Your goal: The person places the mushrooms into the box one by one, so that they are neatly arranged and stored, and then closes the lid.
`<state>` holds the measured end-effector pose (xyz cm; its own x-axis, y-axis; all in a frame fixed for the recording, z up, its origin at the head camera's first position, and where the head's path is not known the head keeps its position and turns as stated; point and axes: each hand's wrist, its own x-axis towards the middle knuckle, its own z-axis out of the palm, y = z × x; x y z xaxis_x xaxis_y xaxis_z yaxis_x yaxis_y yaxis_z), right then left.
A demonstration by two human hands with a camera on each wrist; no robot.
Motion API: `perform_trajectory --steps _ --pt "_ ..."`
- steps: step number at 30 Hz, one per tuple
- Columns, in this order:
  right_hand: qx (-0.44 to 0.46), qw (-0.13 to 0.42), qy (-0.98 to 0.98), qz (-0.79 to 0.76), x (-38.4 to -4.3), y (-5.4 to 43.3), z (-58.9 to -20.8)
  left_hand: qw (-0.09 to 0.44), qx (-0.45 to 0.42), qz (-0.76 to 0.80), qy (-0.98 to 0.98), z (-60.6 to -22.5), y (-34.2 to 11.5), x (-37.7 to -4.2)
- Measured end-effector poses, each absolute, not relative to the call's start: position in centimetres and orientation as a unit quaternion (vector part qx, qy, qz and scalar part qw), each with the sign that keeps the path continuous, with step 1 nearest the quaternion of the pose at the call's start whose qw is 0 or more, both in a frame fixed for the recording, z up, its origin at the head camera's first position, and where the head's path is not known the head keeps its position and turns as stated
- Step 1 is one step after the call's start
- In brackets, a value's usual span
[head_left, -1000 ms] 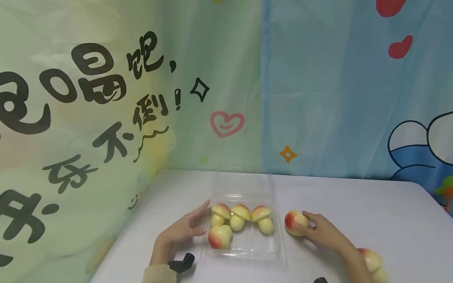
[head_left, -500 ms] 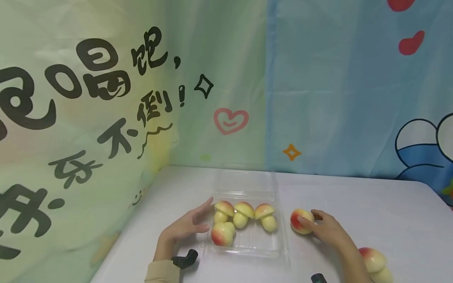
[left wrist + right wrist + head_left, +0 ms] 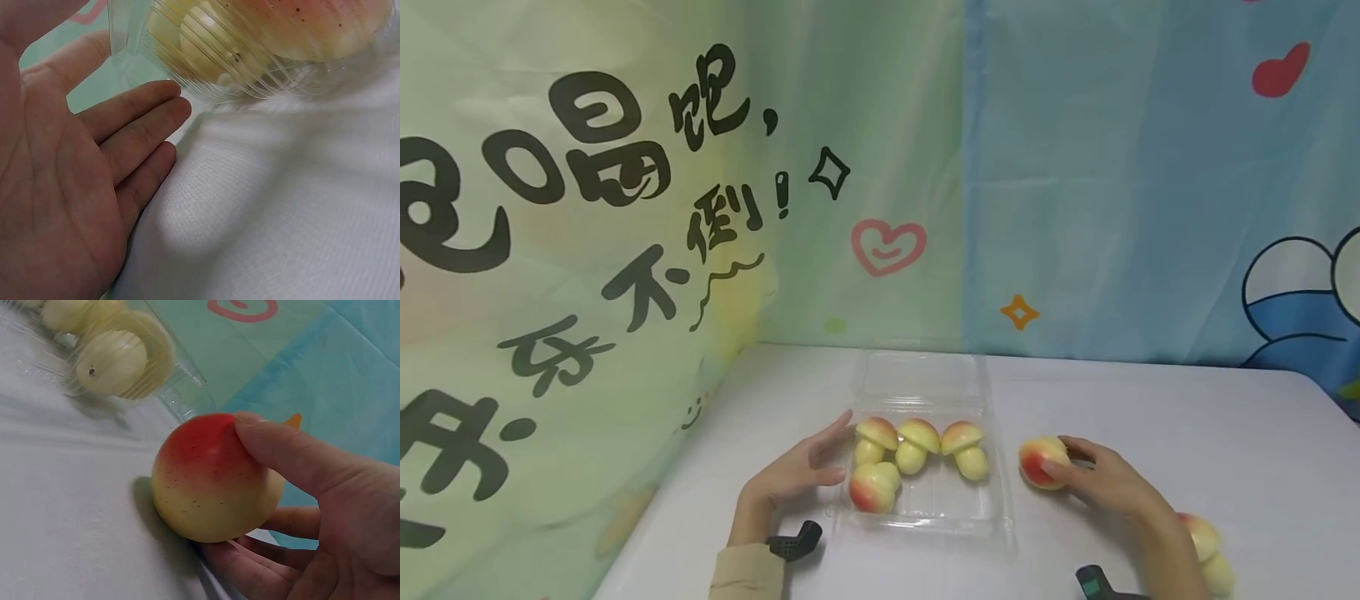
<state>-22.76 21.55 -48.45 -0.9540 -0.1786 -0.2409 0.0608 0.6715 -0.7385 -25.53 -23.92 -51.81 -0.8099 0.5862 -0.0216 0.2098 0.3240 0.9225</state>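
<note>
Okay, right hand (image 3: 1108, 482) pinches a red-and-yellow rounded piece (image 3: 1039, 463) between thumb and fingers, right of lower centre in the head view, its far side covered by the hand. Left hand (image 3: 793, 471) spread, fingers extended, at the left wall of a clear container (image 3: 940, 505) with four mushroom-shaped pieces (image 3: 912, 462) inside; can't tell if fingertips touch it. Another mushroom-like piece (image 3: 1213, 557), lower right, sits partly hidden by the right forearm (image 3: 1172, 546); transparent lid (image 3: 922, 377) hard to make out.

Held piece (image 3: 209, 487): red-to-yellow, dark specks. Tabletop (image 3: 1120, 404): white. Curtain (image 3: 1075, 167): green, blue; red hearts (image 3: 1281, 73).
</note>
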Motion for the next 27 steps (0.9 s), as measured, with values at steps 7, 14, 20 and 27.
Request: perform_trajectory --steps 7,14,20,27 --pt "-0.051 0.158 0.896 -0.411 -22.8 22.6 -48.4 0.17 0.251 0.517 0.801 -51.8 -23.6 -25.8" --pt "-0.059 0.147 0.894 -0.419 -23.1 22.6 -48.9 0.183 0.248 0.527 0.792 -51.1 -24.1 -25.5" --pt "-0.051 0.14 0.897 -0.417 -23.7 22.3 -49.3 0.185 0.238 0.537 0.788 -50.9 -24.4 -25.4" --pt "-0.068 0.129 0.895 -0.42 -23.2 22.7 -49.4 0.183 0.24 0.539 0.786 -51.3 -23.9 -25.4"
